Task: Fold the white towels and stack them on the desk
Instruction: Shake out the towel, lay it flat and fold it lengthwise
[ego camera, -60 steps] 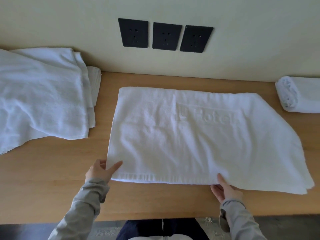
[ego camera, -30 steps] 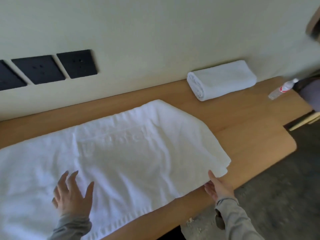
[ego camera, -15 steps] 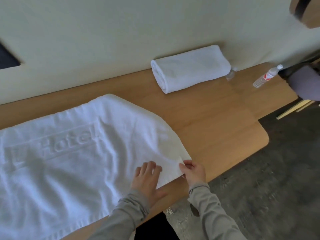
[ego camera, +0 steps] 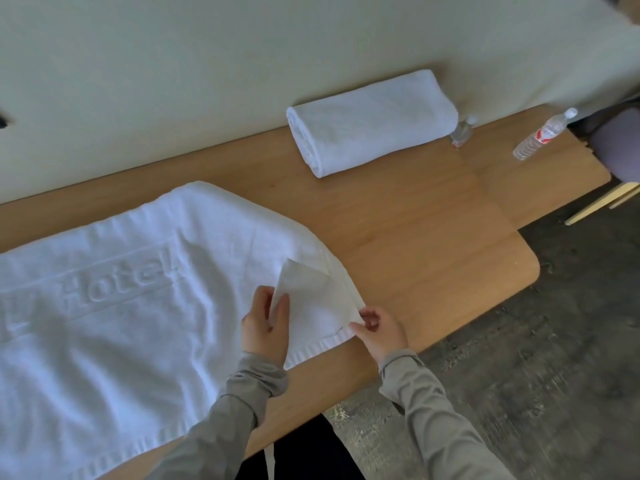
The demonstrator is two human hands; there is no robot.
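Observation:
A large white towel (ego camera: pixel 131 306) with raised "Hotel" lettering lies spread on the wooden desk (ego camera: pixel 415 237), reaching past the left edge of the view. At its right end, my left hand (ego camera: pixel 265 322) pinches the top layer's corner and lifts it up off the lower layers. My right hand (ego camera: pixel 379 325) pinches the lower corner near the desk's front edge. A folded white towel (ego camera: pixel 370 123) lies against the wall at the back.
Two clear plastic water bottles stand at the back right, one (ego camera: pixel 462 131) beside the folded towel, one (ego camera: pixel 542 135) farther right. The desk ends in a rounded corner (ego camera: pixel 526 268). A chair (ego camera: pixel 620 147) and grey floor (ego camera: pixel 554 375) lie to the right.
The view swung right along the towel. My left hand moved from pressing flat on the towel to pinching and lifting the top corner. My right hand stayed at the right-hand corner.

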